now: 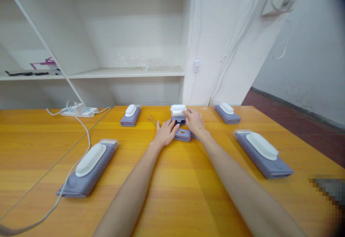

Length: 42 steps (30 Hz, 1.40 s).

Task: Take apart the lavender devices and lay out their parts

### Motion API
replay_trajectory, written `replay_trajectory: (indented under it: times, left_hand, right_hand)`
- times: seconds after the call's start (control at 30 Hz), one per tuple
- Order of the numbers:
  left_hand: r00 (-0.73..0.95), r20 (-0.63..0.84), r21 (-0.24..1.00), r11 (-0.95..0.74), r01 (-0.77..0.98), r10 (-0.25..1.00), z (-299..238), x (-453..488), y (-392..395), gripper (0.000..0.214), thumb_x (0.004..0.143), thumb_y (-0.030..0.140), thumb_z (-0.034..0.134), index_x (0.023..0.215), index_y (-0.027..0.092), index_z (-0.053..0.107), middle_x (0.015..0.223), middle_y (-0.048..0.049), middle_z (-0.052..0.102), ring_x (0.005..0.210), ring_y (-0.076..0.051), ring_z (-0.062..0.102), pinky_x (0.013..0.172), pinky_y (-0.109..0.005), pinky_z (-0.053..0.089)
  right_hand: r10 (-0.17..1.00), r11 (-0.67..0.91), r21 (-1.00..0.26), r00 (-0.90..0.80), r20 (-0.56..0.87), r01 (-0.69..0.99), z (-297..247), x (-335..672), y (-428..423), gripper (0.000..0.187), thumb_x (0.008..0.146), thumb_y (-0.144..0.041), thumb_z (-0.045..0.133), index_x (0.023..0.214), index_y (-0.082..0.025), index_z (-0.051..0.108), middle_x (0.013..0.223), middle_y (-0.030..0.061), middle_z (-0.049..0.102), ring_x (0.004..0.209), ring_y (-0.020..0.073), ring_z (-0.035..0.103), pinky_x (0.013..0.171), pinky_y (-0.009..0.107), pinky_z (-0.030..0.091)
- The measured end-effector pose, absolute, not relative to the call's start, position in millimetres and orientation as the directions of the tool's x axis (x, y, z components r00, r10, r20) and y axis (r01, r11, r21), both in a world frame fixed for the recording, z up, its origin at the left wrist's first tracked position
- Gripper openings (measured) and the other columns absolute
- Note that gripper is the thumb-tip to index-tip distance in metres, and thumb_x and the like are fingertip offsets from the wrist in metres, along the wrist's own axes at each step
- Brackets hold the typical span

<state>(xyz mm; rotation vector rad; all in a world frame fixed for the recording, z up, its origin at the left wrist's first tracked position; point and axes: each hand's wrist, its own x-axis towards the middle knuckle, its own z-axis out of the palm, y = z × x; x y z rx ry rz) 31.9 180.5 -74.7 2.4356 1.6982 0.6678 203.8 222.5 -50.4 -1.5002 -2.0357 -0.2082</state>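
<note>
At the far middle of the table stands a small purple-grey holder with a white, two-lobed rounded piece on top. My right hand has its fingers bent against the right end of that white piece. My left hand lies at the holder's front left, fingers stretched forward and thumb out to the right. By the left thumb, a purple-grey part with an oval hole rests on the wood. Beside the left fingers lies a thin coiled chain or cord.
Purple-grey cases with white oval tops lie around: near left, far left, far right and near right. A power strip trails a white cable across the table's left side. White shelving rises behind.
</note>
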Motion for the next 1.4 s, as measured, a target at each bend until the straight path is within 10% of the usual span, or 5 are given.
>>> replay_trajectory:
  times: [0.5, 0.93, 1.4]
  left_hand:
    - [0.282, 0.302, 0.337, -0.379, 0.862, 0.91, -73.2, 31.8, 179.8, 0.055, 0.093, 0.055, 0.012, 0.13, 0.03, 0.042, 0.139, -0.0042, 0.045, 0.129, -0.021, 0.038, 0.11, -0.059, 0.004]
    - [0.252, 0.364, 0.387, -0.391, 0.835, 0.897, -71.9, 30.7, 177.4, 0.042, 0.094, 0.051, 0.021, 0.11, 0.023, 0.048, 0.117, -0.004, 0.059, 0.115, -0.019, 0.049, 0.11, -0.05, 0.013]
    - [0.28, 0.347, 0.384, -0.408, 0.828, 0.895, -66.7, 31.8, 173.0, 0.048, 0.094, 0.048, 0.023, 0.136, 0.026, 0.027, 0.142, -0.0055, 0.04, 0.131, -0.019, 0.034, 0.112, -0.047, 0.012]
  right_hand:
    - [0.811, 0.264, -0.171, -0.123, 0.572, 0.949, -40.0, 202.0, 218.9, 0.018, 0.086, -0.029, 0.051, 0.097, -0.02, 0.062, 0.103, 0.0098, 0.063, 0.102, 0.0252, 0.051, 0.085, 0.037, 0.032]
    - [0.908, 0.326, -0.215, -0.242, 0.342, 0.921, -48.7, 211.4, 215.6, 0.042, 0.08, -0.058, 0.052, 0.07, -0.019, 0.063, 0.073, 0.0025, 0.068, 0.07, 0.0162, 0.059, 0.064, 0.026, 0.033]
    - [0.945, 0.167, -0.192, -0.101, 0.312, 0.967, -47.1, 198.8, 225.2, 0.049, 0.082, -0.063, 0.046, 0.07, -0.02, 0.067, 0.075, 0.0072, 0.069, 0.076, 0.0221, 0.062, 0.076, 0.036, 0.035]
